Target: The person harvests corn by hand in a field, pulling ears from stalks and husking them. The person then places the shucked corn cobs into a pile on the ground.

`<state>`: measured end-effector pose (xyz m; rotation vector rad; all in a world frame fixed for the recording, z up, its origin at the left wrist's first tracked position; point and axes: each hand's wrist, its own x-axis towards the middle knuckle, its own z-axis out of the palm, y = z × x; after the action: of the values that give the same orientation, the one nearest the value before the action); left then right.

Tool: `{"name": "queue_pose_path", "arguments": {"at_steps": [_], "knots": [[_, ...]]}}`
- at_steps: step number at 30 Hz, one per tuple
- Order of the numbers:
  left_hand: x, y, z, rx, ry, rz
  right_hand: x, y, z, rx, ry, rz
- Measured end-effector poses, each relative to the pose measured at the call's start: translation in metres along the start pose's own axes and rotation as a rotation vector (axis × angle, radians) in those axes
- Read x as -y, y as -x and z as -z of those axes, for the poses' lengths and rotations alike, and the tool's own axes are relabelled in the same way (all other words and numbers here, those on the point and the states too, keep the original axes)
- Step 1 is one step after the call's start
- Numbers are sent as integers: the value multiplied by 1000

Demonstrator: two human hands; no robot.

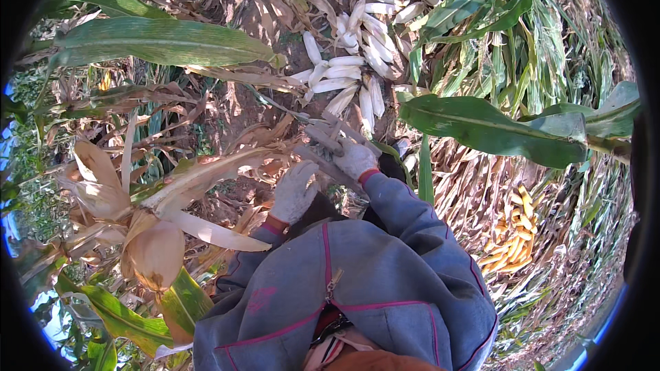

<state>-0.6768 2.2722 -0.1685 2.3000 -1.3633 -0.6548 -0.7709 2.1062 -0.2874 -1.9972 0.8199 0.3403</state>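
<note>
Both hands wear pale work gloves. My right hand [355, 158], at the centre, is closed around dry corn stalks [330, 167] that run slantwise across the space before my knees. On their left, my left hand [295, 191] is beside the lower stalks with its fingers slightly bent; no object shows in it. Beyond the hands, a heap of corn ears in pale husks [379, 44] lies on the soil. Large dry husks with a bulging ear [154, 252] hang at the lower left. The lower ends of the stalks are partly hidden.
Bare yellow corn cobs [515, 239] are piled on dry leaves at the right. Green corn leaves [495, 129] reach in from the right, and another long leaf [165, 41] from the upper left. Cut green stalks and leaves [508, 67] lie at the upper right.
</note>
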Motion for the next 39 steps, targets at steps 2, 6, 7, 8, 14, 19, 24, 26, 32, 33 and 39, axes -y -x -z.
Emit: {"name": "queue_pose_path", "arguments": {"at_steps": [2,6,7,8,14,19,24,26,32,33,39], "knots": [[-18,-47,-11,10,-150,-128,-9,-11,17,16,27,35],[-17,-129,-52,87,-548,-286,-23,-29,27,97,178,171],[-10,-143,-65,224,-572,-227,-27,-32,25,139,240,198],[-1,-153,-78,372,-592,-165,-30,-36,20,145,169,93],[63,-170,-142,823,-301,189,-59,-58,-20,199,179,19],[105,-168,-184,925,-327,134,-81,-80,-57,369,99,-141],[141,-161,-230,1034,-287,135,-111,-109,-103,465,84,-224],[155,-153,-245,1059,-293,146,-118,-114,-126,497,94,-275],[200,-116,-278,1197,-298,277,-127,-118,-194,611,78,-356],[208,-113,-284,1228,-308,261,-131,-121,-203,618,80,-337],[237,-105,-323,1244,-338,115,-162,-132,-236,682,-85,-376]]}}
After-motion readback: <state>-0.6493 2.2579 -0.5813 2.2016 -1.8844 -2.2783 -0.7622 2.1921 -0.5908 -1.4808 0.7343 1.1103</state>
